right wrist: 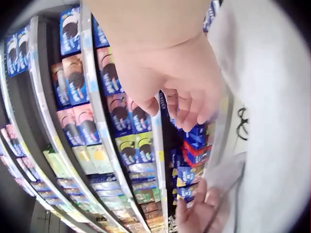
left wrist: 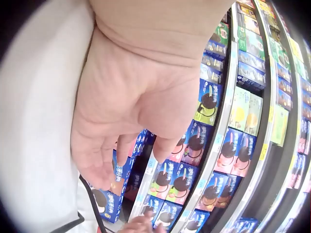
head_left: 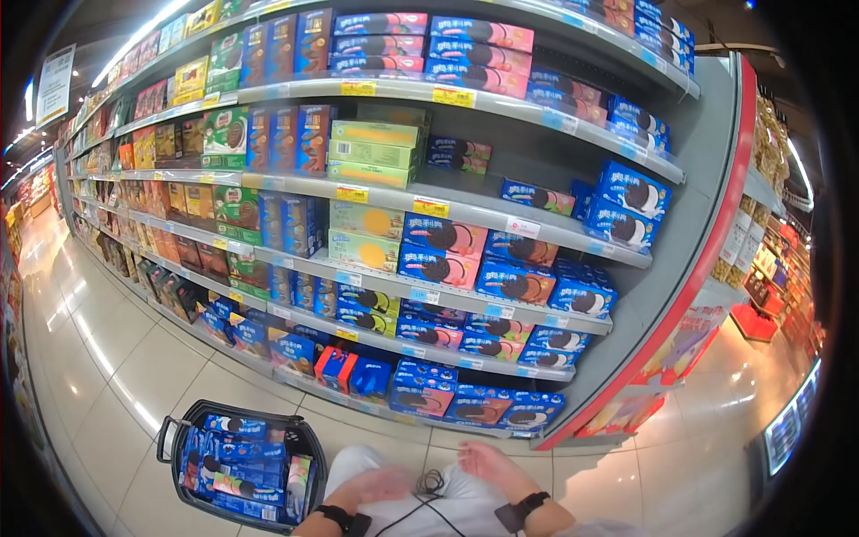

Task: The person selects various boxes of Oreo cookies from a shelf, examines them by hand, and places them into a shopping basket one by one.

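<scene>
Both bare hands rest over the person's light-coloured trousers, holding nothing. The left hand (head_left: 380, 484), slightly blurred, lies near the left knee with its fingers relaxed; its loosely bent fingers (left wrist: 97, 165) show in the left wrist view. The right hand (head_left: 490, 465) hovers by the right knee, and its fingers (right wrist: 194, 109) hang loosely curled in the right wrist view. Left of the legs, a dark shopping basket (head_left: 304, 425) stands on the floor, filled with blue cookie boxes (head_left: 250, 473). In front, more blue cookie boxes (head_left: 420, 389) line the bottom shelf.
A tall shelf unit (head_left: 394, 190) packed with cookie boxes spans the front, its red-edged end panel (head_left: 707, 215) at the right. A tiled floor (head_left: 125, 353) runs along the aisle at left. A thin black cable (head_left: 429, 483) lies across the lap.
</scene>
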